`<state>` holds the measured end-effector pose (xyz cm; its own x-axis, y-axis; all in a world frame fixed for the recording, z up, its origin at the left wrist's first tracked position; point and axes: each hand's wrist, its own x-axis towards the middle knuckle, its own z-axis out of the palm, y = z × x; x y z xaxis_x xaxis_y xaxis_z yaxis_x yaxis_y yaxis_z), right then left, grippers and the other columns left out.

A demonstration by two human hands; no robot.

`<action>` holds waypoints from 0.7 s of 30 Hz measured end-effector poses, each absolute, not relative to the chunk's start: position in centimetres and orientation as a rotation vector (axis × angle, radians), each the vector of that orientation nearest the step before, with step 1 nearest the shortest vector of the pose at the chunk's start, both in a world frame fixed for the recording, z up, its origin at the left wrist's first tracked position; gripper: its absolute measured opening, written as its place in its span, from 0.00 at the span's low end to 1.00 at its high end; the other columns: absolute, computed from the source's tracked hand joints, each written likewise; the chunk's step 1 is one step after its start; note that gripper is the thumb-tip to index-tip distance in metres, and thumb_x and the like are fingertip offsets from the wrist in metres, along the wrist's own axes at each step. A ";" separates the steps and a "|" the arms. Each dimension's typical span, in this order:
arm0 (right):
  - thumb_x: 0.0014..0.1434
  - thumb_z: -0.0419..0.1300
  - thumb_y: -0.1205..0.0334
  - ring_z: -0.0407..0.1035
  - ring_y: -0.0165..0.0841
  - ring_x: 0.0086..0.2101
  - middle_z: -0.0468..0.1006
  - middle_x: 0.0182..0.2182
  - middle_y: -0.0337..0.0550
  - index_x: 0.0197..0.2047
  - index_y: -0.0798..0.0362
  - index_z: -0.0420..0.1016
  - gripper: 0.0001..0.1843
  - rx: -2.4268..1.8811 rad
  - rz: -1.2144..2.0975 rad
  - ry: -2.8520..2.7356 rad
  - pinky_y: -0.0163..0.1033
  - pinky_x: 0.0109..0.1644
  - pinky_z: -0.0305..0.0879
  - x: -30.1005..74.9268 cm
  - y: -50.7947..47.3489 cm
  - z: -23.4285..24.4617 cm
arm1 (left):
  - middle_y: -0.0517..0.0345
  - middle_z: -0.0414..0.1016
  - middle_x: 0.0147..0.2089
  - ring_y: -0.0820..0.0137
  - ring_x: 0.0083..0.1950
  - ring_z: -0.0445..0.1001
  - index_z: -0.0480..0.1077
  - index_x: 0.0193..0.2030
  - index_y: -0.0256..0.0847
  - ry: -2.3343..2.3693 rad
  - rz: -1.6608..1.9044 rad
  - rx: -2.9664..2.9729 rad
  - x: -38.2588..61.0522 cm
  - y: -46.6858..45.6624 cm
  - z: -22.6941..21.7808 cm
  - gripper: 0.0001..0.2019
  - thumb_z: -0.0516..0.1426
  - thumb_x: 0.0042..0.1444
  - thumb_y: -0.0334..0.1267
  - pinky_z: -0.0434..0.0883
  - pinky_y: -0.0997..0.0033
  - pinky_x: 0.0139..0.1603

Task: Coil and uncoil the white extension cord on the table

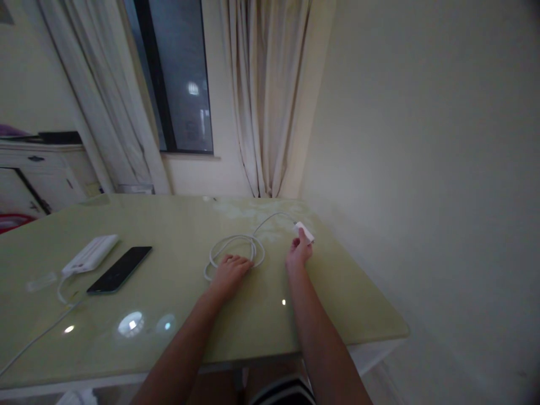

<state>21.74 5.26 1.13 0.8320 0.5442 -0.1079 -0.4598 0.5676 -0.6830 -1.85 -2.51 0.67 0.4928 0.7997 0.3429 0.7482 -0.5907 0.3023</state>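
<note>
Adapter (306, 231), one, right of frame centre, slants from upper left, where one cable (242, 235) enters, to lower right; right hand's (298, 251) grip pinches it. Left hand (230, 273) covers the coil; its grip cannot be told. Frame left: one phone (120, 271), one white slab (91, 254).

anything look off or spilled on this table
Pale, cloudy blotches near the far edge of the tabletop, beyond the coiled cable, differ from the evener green elsewhere. Stain, damage or reflection, I can't tell. Nothing looks clearly spilled.
</note>
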 end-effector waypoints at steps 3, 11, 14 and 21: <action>0.51 0.71 0.49 0.61 0.23 0.20 0.70 0.24 0.30 0.36 0.50 0.69 0.20 -0.843 0.564 -0.042 0.27 0.20 0.60 22.1 5.1 1.1 | 0.52 0.83 0.47 0.56 0.54 0.77 0.78 0.44 0.53 1.546 0.728 2.552 -4.0 -1.8 0.8 0.18 0.53 0.58 0.25 0.58 0.49 0.65; 0.43 0.75 0.53 0.68 0.26 0.25 0.79 0.31 0.39 0.40 0.54 0.75 0.24 -0.923 0.448 -0.143 0.29 0.21 0.61 21.9 5.0 1.8 | 0.43 0.77 0.59 0.55 0.63 0.71 0.70 0.60 0.43 1.880 0.702 2.457 -4.4 -2.1 0.1 0.23 0.51 0.59 0.26 0.50 0.45 0.70; 0.40 0.76 0.57 0.74 0.32 0.32 0.83 0.37 0.46 0.41 0.58 0.78 0.26 -0.926 0.446 -0.222 0.31 0.27 0.69 21.4 4.7 2.3 | 0.39 0.74 0.62 0.53 0.63 0.71 0.65 0.66 0.39 1.855 0.614 2.494 -2.9 -1.8 0.3 0.24 0.54 0.65 0.40 0.54 0.48 0.68; 0.43 0.74 0.56 0.78 0.40 0.40 0.84 0.41 0.53 0.43 0.62 0.80 0.26 -0.954 0.413 -0.339 0.39 0.40 0.77 20.9 4.4 2.4 | 0.42 0.77 0.54 0.55 0.57 0.74 0.74 0.51 0.39 1.857 0.415 2.533 -3.2 -0.9 0.7 0.17 0.45 0.72 0.38 0.62 0.53 0.57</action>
<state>20.88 4.44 2.39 0.8709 0.4818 0.0968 -0.1897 0.5113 -0.8382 -3.24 -0.90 0.73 0.2788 0.9336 0.2251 0.9405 -0.3128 0.1324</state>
